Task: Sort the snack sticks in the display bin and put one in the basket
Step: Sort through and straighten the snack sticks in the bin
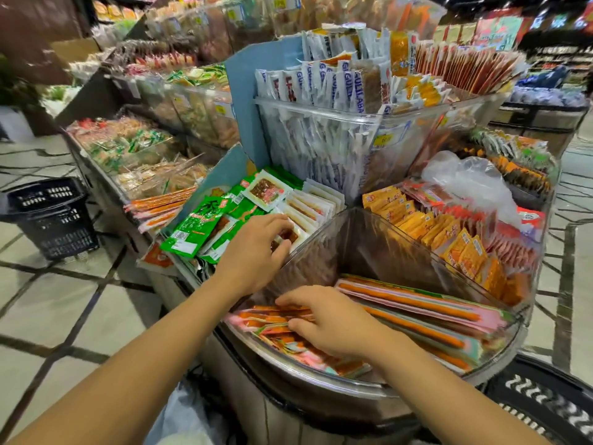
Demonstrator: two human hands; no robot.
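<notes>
Long orange snack sticks (pixel 417 313) in pink and green wrappers lie stacked in the near clear display bin (pixel 500 364). My right hand (pixel 333 322) lies on their left ends, with thumb and fingers closed around a few sticks. My left hand (pixel 256 252) reaches to the bin's left corner, its fingers and thumb curled on a white packet with brown filling (pixel 287 234) beside the clear divider. A black basket (pixel 545 406) sits low at the bottom right.
Green packets (pixel 195 226) and white packets fill the compartment behind my left hand. Orange packets (pixel 449 239) fill the right compartment, and tall white sticks (pixel 321 91) stand in the upper bin. Another black basket (pixel 48 216) stands on the tiled floor at left.
</notes>
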